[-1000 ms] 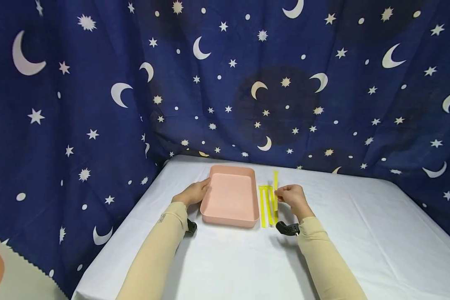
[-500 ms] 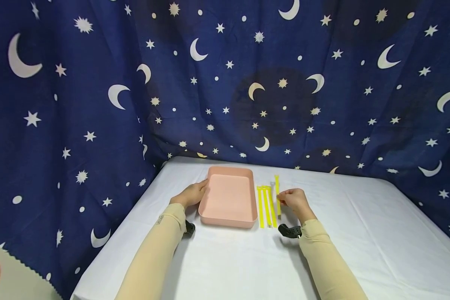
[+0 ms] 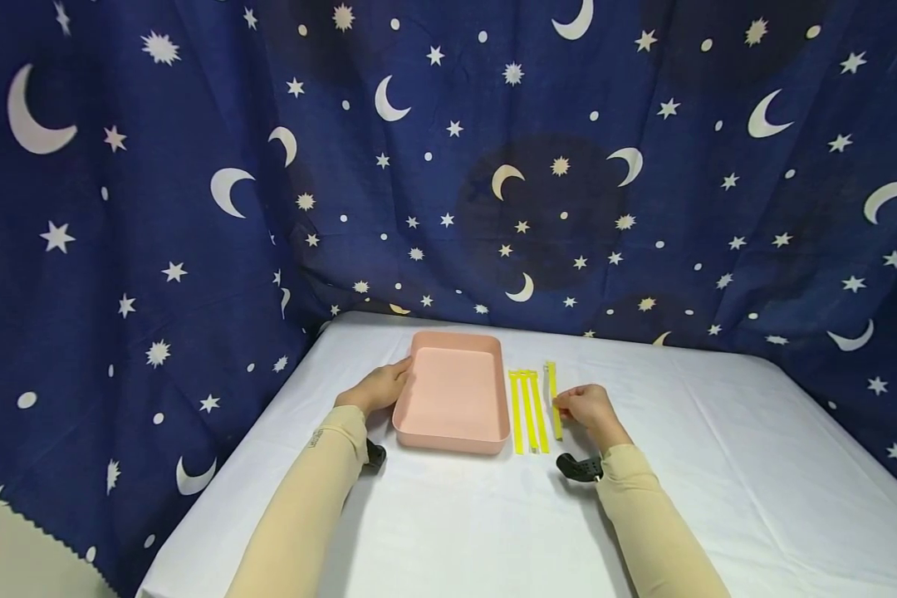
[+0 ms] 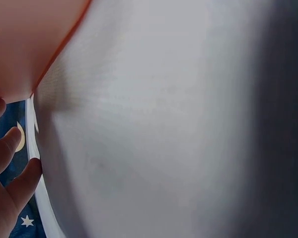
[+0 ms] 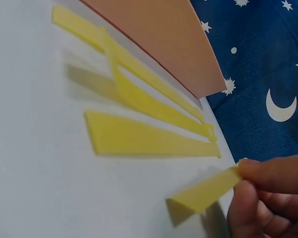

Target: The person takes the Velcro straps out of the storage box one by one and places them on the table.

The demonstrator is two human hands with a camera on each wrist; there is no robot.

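Note:
My left hand (image 3: pixel 377 389) is at the left wall of a shallow pink rectangular tray (image 3: pixel 459 444). In the left wrist view its fingers (image 4: pixel 24 184) are spread and fairly straight, with one fingertip right at the tray wall (image 4: pixel 30 54). My right hand (image 3: pixel 589 407) pinches a thin yellow strip (image 3: pixel 556 422) between thumb and forefinger. In the right wrist view this strip (image 5: pixel 208 191) slants over the white cloth, its loose end bent, a shadow below it. To its left, several similar yellow strips (image 3: pixel 528 415) lie side by side, one with a raised, curling end (image 5: pixel 114 74).
A white cloth (image 3: pixel 448 515) covers the table. Dark blue fabric (image 3: pixel 419 166) with moons and stars hangs behind it and along the left. The pink tray stands just left of the yellow strips, with only a narrow gap between.
My right hand has moved slightly right and nearer to me with the pinched strip, widening the gap to the other strips. The left hand stays at the tray. The head view has shifted slightly.

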